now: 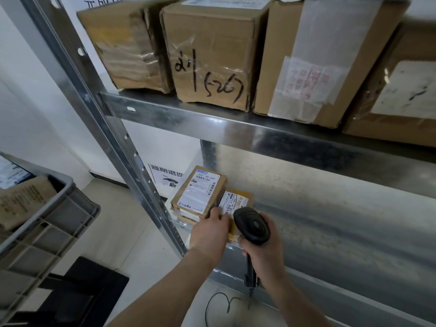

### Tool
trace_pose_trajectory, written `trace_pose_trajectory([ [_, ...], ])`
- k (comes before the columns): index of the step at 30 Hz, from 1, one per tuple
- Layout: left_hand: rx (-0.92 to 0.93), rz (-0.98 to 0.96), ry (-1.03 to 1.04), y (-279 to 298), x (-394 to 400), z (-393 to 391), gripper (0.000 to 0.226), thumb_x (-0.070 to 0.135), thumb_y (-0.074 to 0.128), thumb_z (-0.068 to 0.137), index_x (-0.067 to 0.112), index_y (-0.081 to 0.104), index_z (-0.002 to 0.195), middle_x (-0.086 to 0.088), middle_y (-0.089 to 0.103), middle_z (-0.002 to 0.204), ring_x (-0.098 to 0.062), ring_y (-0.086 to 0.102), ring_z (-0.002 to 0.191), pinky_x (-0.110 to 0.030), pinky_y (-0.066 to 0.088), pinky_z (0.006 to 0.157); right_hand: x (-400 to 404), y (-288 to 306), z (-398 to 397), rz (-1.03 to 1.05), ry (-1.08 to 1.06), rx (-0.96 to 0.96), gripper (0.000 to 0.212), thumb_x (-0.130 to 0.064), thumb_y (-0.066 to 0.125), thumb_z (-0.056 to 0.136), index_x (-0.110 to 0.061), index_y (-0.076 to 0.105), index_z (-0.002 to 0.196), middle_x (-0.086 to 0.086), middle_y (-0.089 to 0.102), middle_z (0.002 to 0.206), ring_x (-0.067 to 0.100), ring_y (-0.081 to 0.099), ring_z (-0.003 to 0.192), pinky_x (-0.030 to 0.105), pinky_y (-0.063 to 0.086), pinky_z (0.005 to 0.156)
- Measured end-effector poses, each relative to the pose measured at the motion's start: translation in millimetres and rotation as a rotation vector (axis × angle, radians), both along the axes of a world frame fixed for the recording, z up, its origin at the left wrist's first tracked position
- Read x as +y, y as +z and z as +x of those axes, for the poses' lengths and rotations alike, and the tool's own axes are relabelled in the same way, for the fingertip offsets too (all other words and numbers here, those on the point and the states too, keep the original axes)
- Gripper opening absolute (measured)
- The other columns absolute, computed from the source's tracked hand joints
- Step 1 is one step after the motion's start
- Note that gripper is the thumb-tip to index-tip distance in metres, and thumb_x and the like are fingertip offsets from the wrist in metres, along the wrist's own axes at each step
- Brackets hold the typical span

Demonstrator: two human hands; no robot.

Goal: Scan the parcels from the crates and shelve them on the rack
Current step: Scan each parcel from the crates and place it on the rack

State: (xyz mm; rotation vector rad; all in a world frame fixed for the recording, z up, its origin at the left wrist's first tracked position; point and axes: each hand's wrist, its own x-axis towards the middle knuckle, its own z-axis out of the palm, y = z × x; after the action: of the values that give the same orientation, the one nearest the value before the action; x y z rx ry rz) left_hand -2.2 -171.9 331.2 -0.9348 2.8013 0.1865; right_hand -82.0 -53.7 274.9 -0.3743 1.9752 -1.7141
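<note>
Head view, lower shelf of the rack (236, 128). My left hand (210, 232) rests on the near end of a flat parcel (238, 201) lying at the shelf's front-left corner, just inside the upright. Its fingers press down on the label side; whether they curl under the edge I cannot tell. My right hand (262, 251) is clenched round the handle of the black scanner (252, 225), head aimed down at that label, cord (219, 303) trailing toward the floor.

A small labelled box (200, 192) sits stacked at the same corner, touching the flat parcel on its left. Four large cartons (212, 53) fill the shelf above. Grey crate (54, 208) to the left, more parcels inside.

Judgement: scan in hand, parcel already placed.

Risks:
- Two labels side by side under the scanner. A wide aim could read the small box's barcode instead.
- Left fingers may cover part of the barcode, giving no read.
- The stack sits close to the front edge. A nudge from the scanner head or my wrist could push it off.
- The cord could snag on the shelf lip.
</note>
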Motion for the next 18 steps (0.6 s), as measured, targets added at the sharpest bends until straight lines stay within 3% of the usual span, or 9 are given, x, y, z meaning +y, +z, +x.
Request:
trace_pose_trajectory([
  [7, 0.047, -0.013, -0.079, 9.7, -3.6, 17.3, 0.043, 0.008, 0.062, 0.091, 0.02, 0.052, 0.132, -0.005, 0.038, 0.143, -0.031, 0.064, 0.104, -0.04, 0.056, 0.082, 7.0, 13.0, 17.0, 0.034, -0.081, 0.042, 0.066, -0.026, 0.081, 0.054, -0.046, 0.06, 0.114, -0.004, 0.073, 0.101, 0.031, 0.07, 0.085, 0.059, 0.059, 0.076],
  [11, 0.107, -0.039, -0.143, 15.0, -5.4, 32.2, 0.043, 0.013, 0.06, 0.093, 0.022, 0.048, 0.133, -0.003, 0.039, 0.142, -0.028, 0.063, 0.104, -0.039, 0.054, 0.079, 12.0, 21.8, 34.2, 0.048, -0.135, 0.089, 0.068, -0.03, 0.081, 0.054, -0.042, 0.06, 0.118, 0.001, 0.074, 0.101, 0.032, 0.069, 0.084, 0.06, 0.059, 0.075],
  [14, 0.168, -0.061, -0.205, 16.2, -8.6, 46.4, 0.05, 0.022, 0.06, 0.093, 0.024, 0.042, 0.139, -0.002, 0.043, 0.14, -0.026, 0.058, 0.11, -0.039, 0.055, 0.084, 15.5, 27.5, 49.6, 0.047, -0.185, 0.116, 0.074, -0.036, 0.08, 0.053, -0.034, 0.059, 0.124, 0.004, 0.073, 0.102, 0.038, 0.069, 0.091, 0.063, 0.058, 0.08],
  [18, 0.23, -0.142, -0.279, 22.3, -12.5, 70.6, 0.063, 0.037, 0.061, 0.093, 0.024, 0.037, 0.149, -0.004, 0.041, 0.15, -0.028, 0.048, 0.126, -0.041, 0.049, 0.097, 18.8, 34.4, 75.2, 0.065, -0.257, 0.147, 0.073, -0.037, 0.079, 0.053, -0.039, 0.059, 0.123, 0.0, 0.073, 0.102, 0.033, 0.071, 0.088, 0.062, 0.058, 0.077],
])
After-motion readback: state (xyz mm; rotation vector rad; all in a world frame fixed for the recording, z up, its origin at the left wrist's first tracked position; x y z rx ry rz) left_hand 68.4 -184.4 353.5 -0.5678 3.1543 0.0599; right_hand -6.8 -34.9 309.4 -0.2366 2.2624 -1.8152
